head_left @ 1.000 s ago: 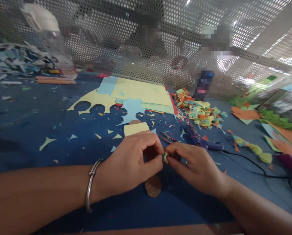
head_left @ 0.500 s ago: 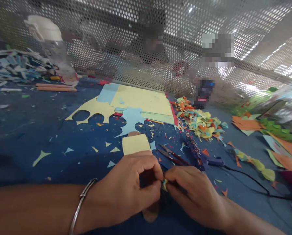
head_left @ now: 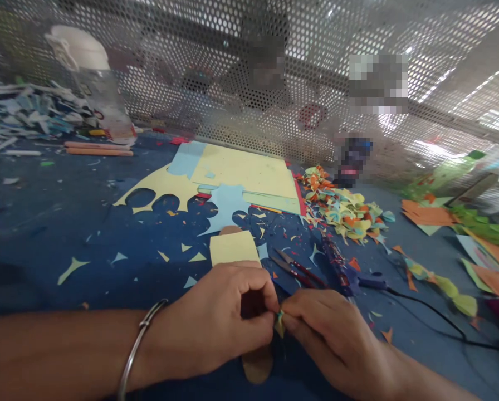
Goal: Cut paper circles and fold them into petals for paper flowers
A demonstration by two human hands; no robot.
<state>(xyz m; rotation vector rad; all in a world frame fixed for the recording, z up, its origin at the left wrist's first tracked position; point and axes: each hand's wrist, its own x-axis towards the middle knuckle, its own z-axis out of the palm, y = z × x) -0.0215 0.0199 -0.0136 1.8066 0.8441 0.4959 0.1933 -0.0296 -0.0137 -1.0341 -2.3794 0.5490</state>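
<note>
Between my two hands is a small folded piece of yellow and green paper (head_left: 279, 324). My left hand (head_left: 228, 312) pinches it from the left with thumb and forefinger, and my right hand (head_left: 331, 323) pinches it from the right. Much of the paper is hidden by the fingers. Under my left hand lies a flat brown stick with rounded ends (head_left: 258, 365). A pale yellow paper square (head_left: 233, 249) rests on its far part. A pair of thread snips (head_left: 297, 268) and a purple hot glue gun (head_left: 347, 274) lie beyond my right hand.
Cut yellow sheets (head_left: 245, 167) and a blue sheet (head_left: 226, 203) lie ahead, with scraps around. Folded paper pieces (head_left: 350, 214) are heaped to their right. A bottle (head_left: 103, 94) and paper strips (head_left: 28, 117) stand far left. A perforated metal panel (head_left: 170, 72) rises behind. A black cord (head_left: 429, 317) runs right.
The small paper piece now shows more below the fingertips, with its end pointing down. My hands stay nearly in place, and the view has shifted slightly.
</note>
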